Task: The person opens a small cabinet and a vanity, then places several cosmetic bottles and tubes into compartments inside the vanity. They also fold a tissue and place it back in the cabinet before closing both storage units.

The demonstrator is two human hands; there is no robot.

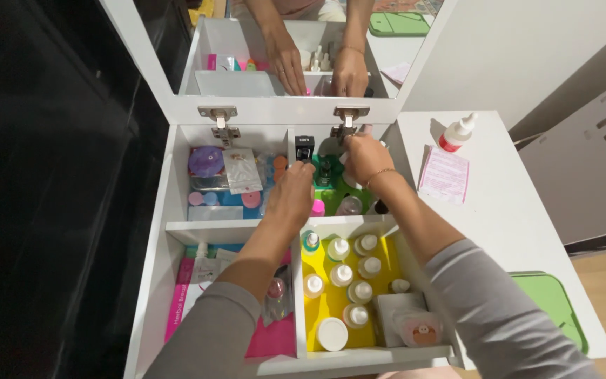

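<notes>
A person's two hands reach into the far right compartment of an open white organiser box (177, 231), its mirrored lid (177, 105) raised and reflecting both hands. Much of that compartment is hidden: the left hand (290, 193) covers its near left part, and the right hand (364, 156) blocks the back corner under the hinge (348, 116).

The left hand's fingers (296, 170) curl around the base of a small black bottle (304, 149), which stands upright against the divider at the compartment's back left; only its top shows, and how tightly it is held cannot be told. The right hand's fingers are bunched together near the hinge, closed on something small that cannot be made out. Between the hands stands a dark green bottle (324, 170) on a green tray (341, 188), partly hidden.

In the near right compartment, white-capped bottles (348, 270) stand in rows on a yellow liner (327, 302). The person's grey sleeves (485, 309) cut across the near compartments. On the white table (513, 210) to the right lie a red-and-white dropper bottle (457, 133) and a pink leaflet (445, 174).
</notes>
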